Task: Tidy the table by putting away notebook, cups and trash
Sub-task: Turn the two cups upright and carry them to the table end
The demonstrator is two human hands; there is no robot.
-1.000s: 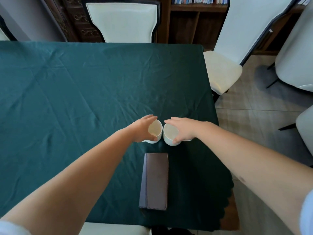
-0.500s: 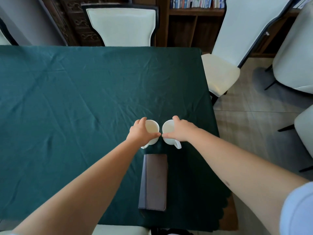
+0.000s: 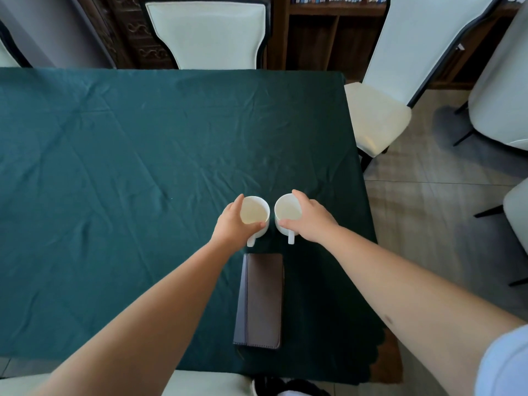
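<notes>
Two white cups stand upright side by side on the green tablecloth (image 3: 114,167), handles pointing toward me. My left hand (image 3: 234,225) grips the left cup (image 3: 255,212) from its left side, thumb and fingers around the rim. My right hand (image 3: 310,218) grips the right cup (image 3: 287,211) from its right side in the same way. Both cups look empty. A closed dark brown notebook (image 3: 260,301) lies flat just in front of the cups, near the table's front edge. No trash is in view.
White padded chairs stand at the far side (image 3: 205,32) and at the right (image 3: 380,115) of the table, with more chairs farther right. A bookshelf (image 3: 328,30) is behind. The table's right edge runs close to the cups.
Both cups have been turned so their handles now point toward me, and they sit slightly farther from the notebook. My hands have shifted to the outer sides of the cups.
</notes>
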